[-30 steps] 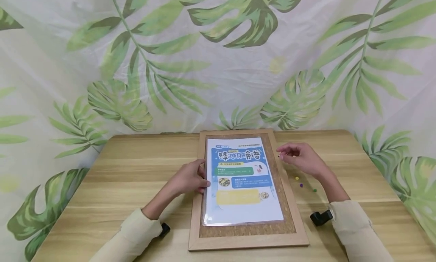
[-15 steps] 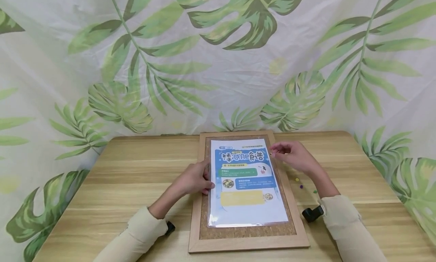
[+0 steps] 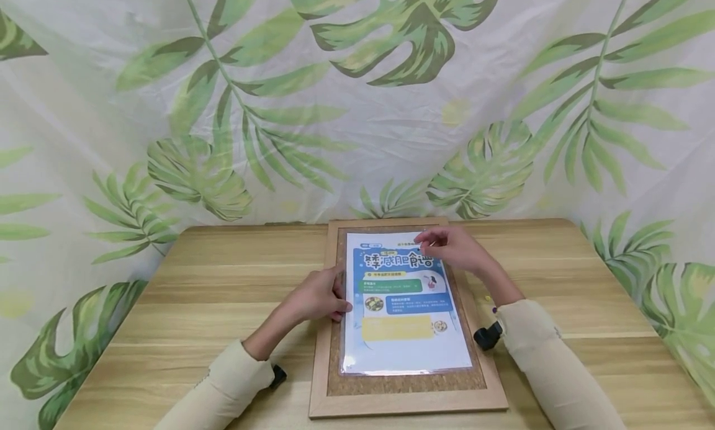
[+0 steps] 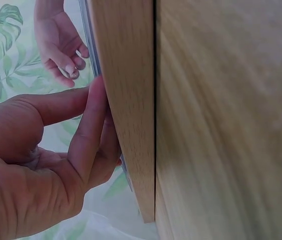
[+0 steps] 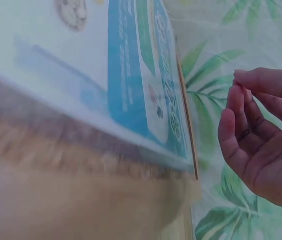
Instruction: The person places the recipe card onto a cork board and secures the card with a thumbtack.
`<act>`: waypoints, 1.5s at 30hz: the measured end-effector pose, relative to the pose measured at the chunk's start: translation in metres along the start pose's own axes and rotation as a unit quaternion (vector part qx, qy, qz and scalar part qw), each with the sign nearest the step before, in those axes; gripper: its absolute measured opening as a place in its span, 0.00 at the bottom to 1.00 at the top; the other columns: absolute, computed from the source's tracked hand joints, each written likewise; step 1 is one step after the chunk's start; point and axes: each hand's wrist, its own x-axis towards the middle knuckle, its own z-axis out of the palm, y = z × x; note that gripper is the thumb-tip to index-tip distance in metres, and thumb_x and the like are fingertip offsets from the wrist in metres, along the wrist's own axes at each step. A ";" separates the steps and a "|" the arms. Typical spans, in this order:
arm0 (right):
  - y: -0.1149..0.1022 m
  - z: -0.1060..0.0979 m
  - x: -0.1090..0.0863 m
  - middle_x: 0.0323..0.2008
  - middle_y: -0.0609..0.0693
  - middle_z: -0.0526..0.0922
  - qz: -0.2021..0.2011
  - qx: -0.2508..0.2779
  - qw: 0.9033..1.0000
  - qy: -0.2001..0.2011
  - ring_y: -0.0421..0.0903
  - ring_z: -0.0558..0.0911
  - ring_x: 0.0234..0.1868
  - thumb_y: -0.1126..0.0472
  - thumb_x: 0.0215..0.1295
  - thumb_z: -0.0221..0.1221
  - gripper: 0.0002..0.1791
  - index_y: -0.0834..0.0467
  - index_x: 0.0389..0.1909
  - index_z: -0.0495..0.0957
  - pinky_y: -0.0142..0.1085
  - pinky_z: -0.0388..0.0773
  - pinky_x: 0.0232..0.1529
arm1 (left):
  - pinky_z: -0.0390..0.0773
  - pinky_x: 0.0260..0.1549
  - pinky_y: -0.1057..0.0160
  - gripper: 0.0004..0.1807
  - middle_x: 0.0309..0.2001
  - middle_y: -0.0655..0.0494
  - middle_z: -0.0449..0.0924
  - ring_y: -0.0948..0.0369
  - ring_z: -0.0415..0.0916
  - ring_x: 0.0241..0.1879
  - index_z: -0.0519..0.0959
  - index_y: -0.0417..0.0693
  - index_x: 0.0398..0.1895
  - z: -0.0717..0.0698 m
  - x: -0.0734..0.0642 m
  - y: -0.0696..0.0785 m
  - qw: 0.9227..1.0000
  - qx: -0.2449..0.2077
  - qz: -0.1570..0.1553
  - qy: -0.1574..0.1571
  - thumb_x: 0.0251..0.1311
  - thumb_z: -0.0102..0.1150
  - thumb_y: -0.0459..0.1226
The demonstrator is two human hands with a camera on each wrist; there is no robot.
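1. The person's left hand (image 3: 318, 293) is at the left edge of a laminated sheet (image 3: 406, 303), pinching that edge – thumb on top, the other fingers bent beside the frame.
2. The sheet lies on a cork board (image 3: 410, 383), inside its pale wooden frame (image 3: 408, 404); cork shows along the bottom and right side. Large characters run across the print's blue upper part, over green, blue and yellow blocks.
3. The right hand (image 3: 455, 250) hangs above the sheet's top right corner, thumb and forefinger pinched on a tiny object (image 5: 234, 73) – too small for me to make out.
4. Right of the board, a yellow piece (image 3: 488, 299) and a purple piece (image 3: 494, 309) sit close together on the wood-grain table (image 3: 223, 306), near the right sleeve (image 3: 558, 362).
5. Behind the table hangs a leaf-patterned cloth (image 3: 357, 126).
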 end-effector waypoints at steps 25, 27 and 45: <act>-0.016 0.039 0.043 0.42 0.54 0.89 -0.017 -0.012 0.999 -0.041 0.48 0.81 0.41 0.64 0.72 0.66 0.13 0.62 0.54 0.88 0.35 0.77 0.44 | 0.89 0.31 0.58 0.51 0.39 0.45 0.82 0.56 0.86 0.29 0.57 0.36 0.84 -0.009 -0.001 -0.012 0.995 -0.100 -0.018 0.002 0.58 0.73 0.21; -0.019 0.041 0.043 0.43 0.54 0.89 -0.013 -0.012 0.999 -0.044 0.48 0.82 0.42 0.64 0.72 0.66 0.13 0.62 0.53 0.89 0.36 0.77 0.46 | 0.89 0.31 0.58 0.51 0.38 0.45 0.82 0.56 0.87 0.28 0.57 0.34 0.84 -0.009 -0.001 -0.012 0.995 -0.096 -0.019 0.001 0.58 0.73 0.21; -0.028 0.069 0.075 0.44 0.53 0.90 0.001 0.000 0.998 -0.061 0.46 0.81 0.40 0.61 0.73 0.66 0.13 0.60 0.54 0.89 0.35 0.78 0.44 | 0.89 0.30 0.58 0.50 0.35 0.45 0.83 0.57 0.86 0.26 0.57 0.33 0.83 -0.008 0.000 -0.013 0.996 -0.086 -0.012 -0.013 0.59 0.73 0.22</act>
